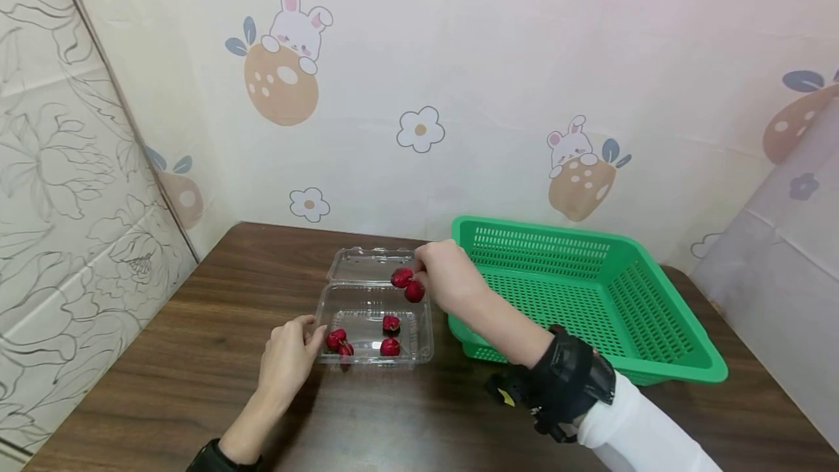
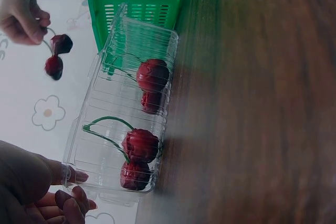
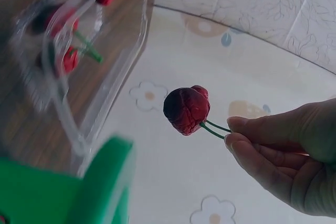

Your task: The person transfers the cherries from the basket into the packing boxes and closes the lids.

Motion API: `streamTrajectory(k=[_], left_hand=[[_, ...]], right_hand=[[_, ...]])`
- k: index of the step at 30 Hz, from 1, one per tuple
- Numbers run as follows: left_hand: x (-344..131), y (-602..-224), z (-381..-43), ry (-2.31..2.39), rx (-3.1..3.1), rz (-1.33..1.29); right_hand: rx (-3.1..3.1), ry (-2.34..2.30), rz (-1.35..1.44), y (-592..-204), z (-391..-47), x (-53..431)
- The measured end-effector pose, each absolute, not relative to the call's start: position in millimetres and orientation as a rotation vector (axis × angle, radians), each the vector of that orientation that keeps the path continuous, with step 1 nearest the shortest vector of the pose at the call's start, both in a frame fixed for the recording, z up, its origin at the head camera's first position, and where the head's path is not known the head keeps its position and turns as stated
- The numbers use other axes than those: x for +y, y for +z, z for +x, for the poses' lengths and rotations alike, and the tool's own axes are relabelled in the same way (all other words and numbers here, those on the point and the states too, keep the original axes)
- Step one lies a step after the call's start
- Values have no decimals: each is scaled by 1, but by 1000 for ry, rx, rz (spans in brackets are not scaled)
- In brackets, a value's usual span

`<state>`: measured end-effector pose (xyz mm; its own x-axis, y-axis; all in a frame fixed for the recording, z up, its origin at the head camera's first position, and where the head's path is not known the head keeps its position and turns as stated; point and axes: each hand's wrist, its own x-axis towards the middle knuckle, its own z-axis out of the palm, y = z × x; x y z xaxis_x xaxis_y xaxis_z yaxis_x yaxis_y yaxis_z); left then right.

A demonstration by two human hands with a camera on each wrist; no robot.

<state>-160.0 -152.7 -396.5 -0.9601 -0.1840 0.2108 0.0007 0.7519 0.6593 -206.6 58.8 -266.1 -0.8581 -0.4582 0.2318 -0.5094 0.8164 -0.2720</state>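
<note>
My right hand [image 1: 452, 275] pinches the green stems of a pair of dark red cherries [image 3: 187, 109] between thumb and fingertips. The pair hangs in the air above the right side of a clear plastic clamshell box [image 1: 360, 300], whose lid [image 1: 367, 266] lies folded back. Inside the box are two more pairs: one cherry pair [image 2: 139, 148] near the left wall and another cherry pair [image 2: 152, 77] at the right. With thumb and fingers on either side of the box's left rim, my left hand [image 1: 286, 357] grips it.
A green perforated plastic basket [image 1: 682, 297] stands close to the box on its right. A speck of red shows at its lower-left corner in the right wrist view. Both stand on a dark wood table [image 1: 255, 282], with a patterned wall sheet [image 1: 367, 57] behind.
</note>
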Motion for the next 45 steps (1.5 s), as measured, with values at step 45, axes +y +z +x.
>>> streamTrajectory(k=[45], left_hand=[[-154, -396, -162, -970, -2679, 136]], right_hand=[[-2932, 445, 839, -338, -210, 4]])
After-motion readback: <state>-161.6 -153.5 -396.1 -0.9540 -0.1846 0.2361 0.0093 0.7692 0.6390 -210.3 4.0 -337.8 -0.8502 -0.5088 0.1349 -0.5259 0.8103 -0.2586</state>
